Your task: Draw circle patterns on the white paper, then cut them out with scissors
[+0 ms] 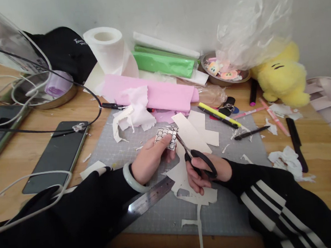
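Between the thumb and fingers of my left hand (149, 159) is a small white paper piece (161, 137) drawn with a black scale-like pattern. My right hand (203, 171) has its fingers through the handles of black-handled scissors (205, 161). The scissor blades point up and left, with their tips at the right edge of the patterned paper. Whether they are cutting into it I cannot tell. Under both hands lie white paper offcuts (197, 197) on a grey cutting mat (154, 222). A metal ruler (151, 198) lies below my left wrist.
Pink paper (153, 90), a paper roll (108, 53) and a green pack (165, 61) stand behind the mat. Pens, including a yellow one (219, 115), and a yellow plush toy (280, 76) are at right. A phone (59, 155), cables and a metal bowl (60, 99) are at left.
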The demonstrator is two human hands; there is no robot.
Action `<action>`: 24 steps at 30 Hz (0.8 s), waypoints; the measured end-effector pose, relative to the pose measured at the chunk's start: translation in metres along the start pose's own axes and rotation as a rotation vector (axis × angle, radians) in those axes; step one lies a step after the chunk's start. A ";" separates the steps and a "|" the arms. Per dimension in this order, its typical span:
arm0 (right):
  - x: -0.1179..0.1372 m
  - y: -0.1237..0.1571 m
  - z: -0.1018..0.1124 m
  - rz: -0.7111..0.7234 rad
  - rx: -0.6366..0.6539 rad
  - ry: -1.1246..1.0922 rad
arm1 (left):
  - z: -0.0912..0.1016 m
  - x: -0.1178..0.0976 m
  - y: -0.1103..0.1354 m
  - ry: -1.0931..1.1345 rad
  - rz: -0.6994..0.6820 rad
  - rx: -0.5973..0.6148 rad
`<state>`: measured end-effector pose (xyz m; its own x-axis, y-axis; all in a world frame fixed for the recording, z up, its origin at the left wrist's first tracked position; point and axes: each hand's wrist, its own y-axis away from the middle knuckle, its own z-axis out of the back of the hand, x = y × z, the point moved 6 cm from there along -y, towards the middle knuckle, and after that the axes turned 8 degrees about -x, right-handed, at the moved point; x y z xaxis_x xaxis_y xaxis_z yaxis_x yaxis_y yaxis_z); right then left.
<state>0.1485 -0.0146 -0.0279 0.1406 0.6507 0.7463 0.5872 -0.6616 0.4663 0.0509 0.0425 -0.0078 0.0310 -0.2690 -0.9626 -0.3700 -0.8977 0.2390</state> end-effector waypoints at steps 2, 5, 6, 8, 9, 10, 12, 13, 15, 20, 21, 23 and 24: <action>0.000 0.000 0.000 0.003 -0.004 -0.004 | 0.000 -0.001 0.000 -0.018 -0.003 0.003; 0.000 -0.001 0.000 0.011 -0.004 -0.007 | 0.001 0.002 0.001 -0.054 0.023 -0.007; 0.001 -0.001 0.000 0.011 -0.003 -0.008 | 0.002 0.004 0.001 -0.057 0.041 -0.012; 0.001 -0.001 0.000 0.004 -0.006 -0.006 | 0.004 0.007 0.001 -0.062 0.077 -0.021; 0.001 0.000 0.000 0.000 -0.011 -0.005 | 0.004 0.009 0.001 -0.062 0.087 -0.027; 0.001 0.000 0.000 -0.004 -0.015 -0.003 | 0.005 0.009 0.001 -0.058 0.092 -0.033; 0.001 0.000 0.000 -0.003 -0.018 0.000 | 0.005 0.010 0.002 -0.050 0.091 -0.041; 0.001 0.001 0.000 -0.002 -0.015 0.000 | 0.005 0.009 0.002 -0.047 0.090 -0.045; 0.001 0.001 0.000 0.003 -0.004 -0.001 | 0.005 0.009 0.002 -0.034 0.093 -0.044; 0.001 0.000 0.001 0.008 -0.005 -0.006 | 0.001 0.008 0.004 0.015 0.114 -0.018; 0.001 0.000 0.001 0.006 -0.008 -0.003 | 0.000 0.008 0.004 0.021 0.121 -0.010; 0.001 0.000 0.001 0.000 -0.010 0.005 | -0.002 0.007 0.005 0.025 0.134 0.015; 0.000 -0.001 0.001 0.000 -0.010 0.009 | -0.004 0.007 0.005 0.025 0.138 0.028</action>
<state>0.1493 -0.0135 -0.0284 0.1337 0.6476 0.7502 0.5794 -0.6652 0.4710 0.0524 0.0345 -0.0127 0.0009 -0.3977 -0.9175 -0.3981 -0.8418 0.3645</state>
